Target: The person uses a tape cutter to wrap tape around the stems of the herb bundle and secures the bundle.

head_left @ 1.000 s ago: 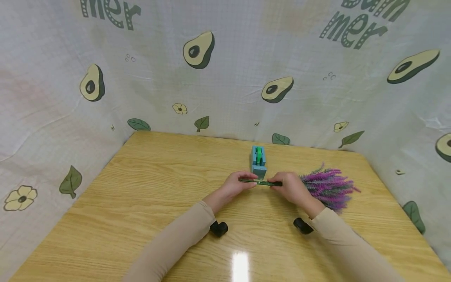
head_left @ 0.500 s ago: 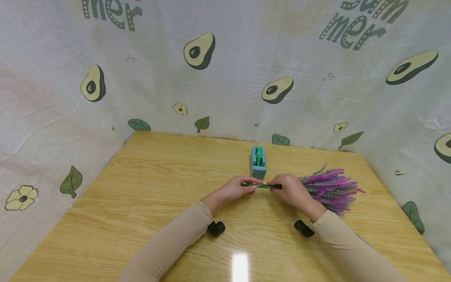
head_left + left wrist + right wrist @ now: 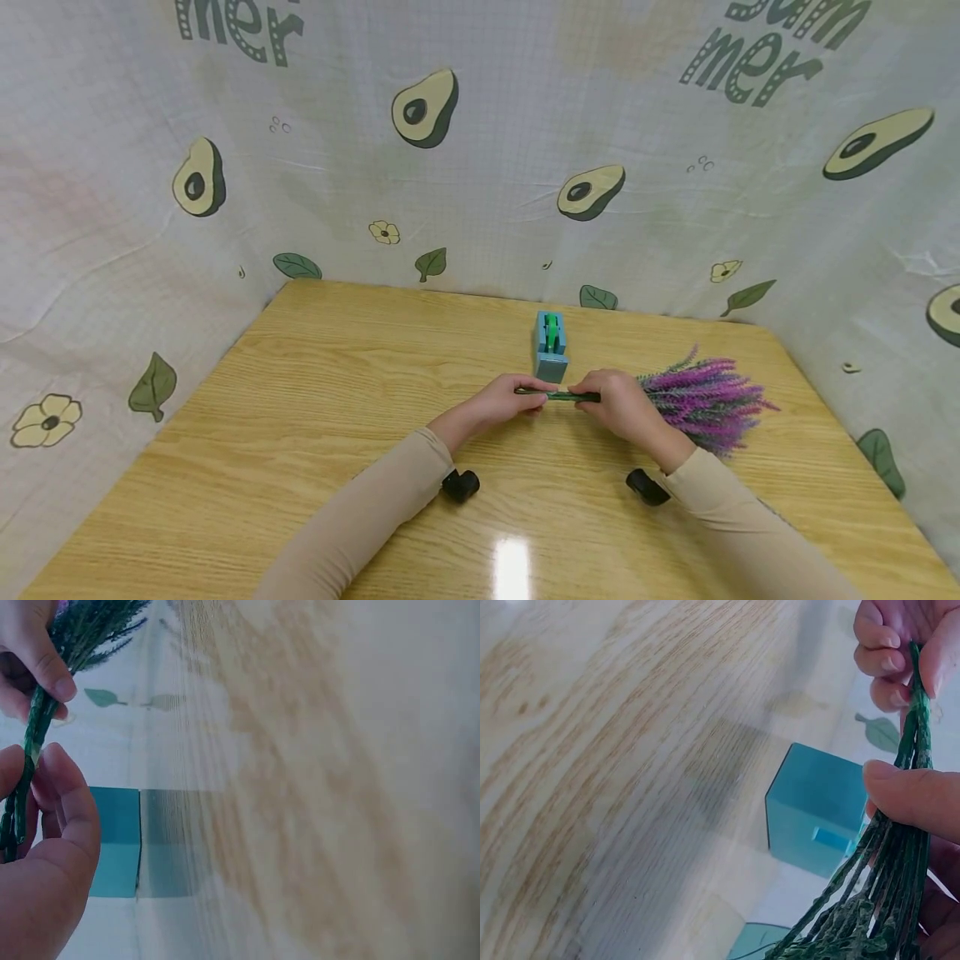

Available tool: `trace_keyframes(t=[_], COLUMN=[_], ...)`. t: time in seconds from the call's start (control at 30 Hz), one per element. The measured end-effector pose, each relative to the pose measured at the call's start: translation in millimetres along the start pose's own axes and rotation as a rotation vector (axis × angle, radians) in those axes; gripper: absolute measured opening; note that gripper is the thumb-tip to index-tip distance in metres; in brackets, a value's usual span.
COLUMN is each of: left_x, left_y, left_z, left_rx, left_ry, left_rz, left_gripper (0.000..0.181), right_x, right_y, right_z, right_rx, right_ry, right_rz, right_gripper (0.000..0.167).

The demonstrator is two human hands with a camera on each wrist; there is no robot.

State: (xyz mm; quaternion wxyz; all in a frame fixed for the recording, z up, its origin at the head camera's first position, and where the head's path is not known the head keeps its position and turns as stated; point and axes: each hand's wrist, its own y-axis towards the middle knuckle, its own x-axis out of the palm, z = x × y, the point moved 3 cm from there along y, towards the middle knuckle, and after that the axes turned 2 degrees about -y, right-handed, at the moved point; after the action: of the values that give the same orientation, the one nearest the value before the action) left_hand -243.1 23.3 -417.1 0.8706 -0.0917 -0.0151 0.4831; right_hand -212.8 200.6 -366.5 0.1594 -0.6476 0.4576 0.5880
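A bunch of purple lavender point(image 3: 701, 404), artificial in look, lies sideways above the right half of the table, its blossoms pointing right. My right hand point(image 3: 622, 408) grips its gathered green stems just below the blossoms. Toward the stem ends, my left hand point(image 3: 498, 400) pinches the same stems between thumb and fingers. A short stretch of stem point(image 3: 566, 396) shows between the two hands. In the left wrist view, a pale, shiny patch, perhaps tape point(image 3: 35, 754), lies on the stems beside my left fingertips. Directly beyond the hands stands a blue tape dispenser point(image 3: 551, 367) with a green roll.
The wooden table point(image 3: 360, 358) spreads widely to the left of the hands. A white cloth point(image 3: 480, 167) printed with avocados hangs along its back and sides. Black wrist camera parts point(image 3: 460, 486) sit under both forearms.
Both hands and the stems have come slightly nearer to me, away from the dispenser. My left hand has shifted a little right, toward the right hand. Little differs over the last half second.
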Motion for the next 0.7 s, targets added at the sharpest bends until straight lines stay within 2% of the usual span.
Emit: trace_keyframes(t=[0.23, 0.37, 0.5, 0.7], left_x=[0.5, 1.2, 1.6, 0.0], left_y=[1.1, 1.2, -0.6, -0.7], left_z=[-0.9, -2.1, -1.0, 0.2], left_rx=[-0.035, -0.047, -0.038, -0.004], left_ry=[-0.039, -0.063, -0.062, -0.089], left_rz=[-0.001, -0.022, -0.042, -0.037], left_gripper=[0.025, 0.025, 0.026, 0.026], right_x=[-0.6, -0.4, 0.1, 1.2], right_y=[-0.1, 0.0, 0.0, -0.1], right_z=[0.8, 1.3, 1.5, 1.6], right_rx=[-0.003, -0.004, -0.006, 0.003], right_ry=[-0.011, -0.018, -0.014, 0.009], right_rz=[0.006, 0.006, 0.003, -0.012], right_gripper=[0.020, 0.020, 0.020, 0.020])
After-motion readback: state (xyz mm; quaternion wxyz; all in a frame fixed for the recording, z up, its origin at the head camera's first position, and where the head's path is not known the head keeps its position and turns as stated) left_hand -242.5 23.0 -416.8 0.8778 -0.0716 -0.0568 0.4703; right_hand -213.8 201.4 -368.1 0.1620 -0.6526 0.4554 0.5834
